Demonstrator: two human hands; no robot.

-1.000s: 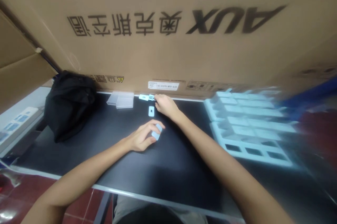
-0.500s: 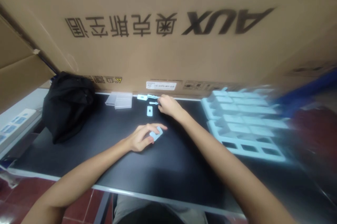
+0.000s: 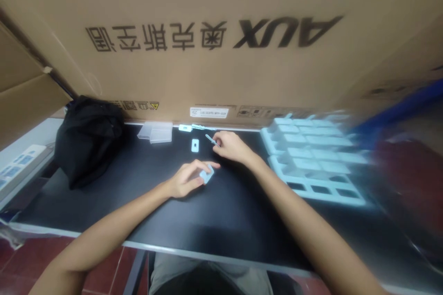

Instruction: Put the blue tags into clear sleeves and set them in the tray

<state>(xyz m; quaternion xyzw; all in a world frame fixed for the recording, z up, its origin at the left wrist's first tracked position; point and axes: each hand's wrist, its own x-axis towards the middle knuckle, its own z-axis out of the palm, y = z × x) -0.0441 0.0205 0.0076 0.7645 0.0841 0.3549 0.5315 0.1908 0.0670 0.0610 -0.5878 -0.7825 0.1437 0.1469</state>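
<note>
Over the black tabletop (image 3: 166,221), my left hand (image 3: 187,178) pinches a small light-blue plastic plate (image 3: 207,175) between thumb and fingers, tilted. Farther back, my right hand (image 3: 231,146) is closed on a thin light-blue plastic stick (image 3: 211,139); its far end pokes out to the left of the fingers. A flat light-blue plate with a square hole (image 3: 195,145) lies just left of that hand. Behind it rest another such plate (image 3: 185,128) and slim light-blue pieces (image 3: 202,127), close to the carton.
A big cardboard carton (image 3: 155,73) walls off the back. At the right stand light-blue compartment trays (image 3: 311,152), blurred. Clear plastic cases (image 3: 161,132) and a black cloth bag (image 3: 90,138) are at the left, beside a white power strip (image 3: 20,165).
My right hand has lifted the light-blue stick off the table and drawn it slightly right and nearer. My left hand keeps its plate, turned a little.
</note>
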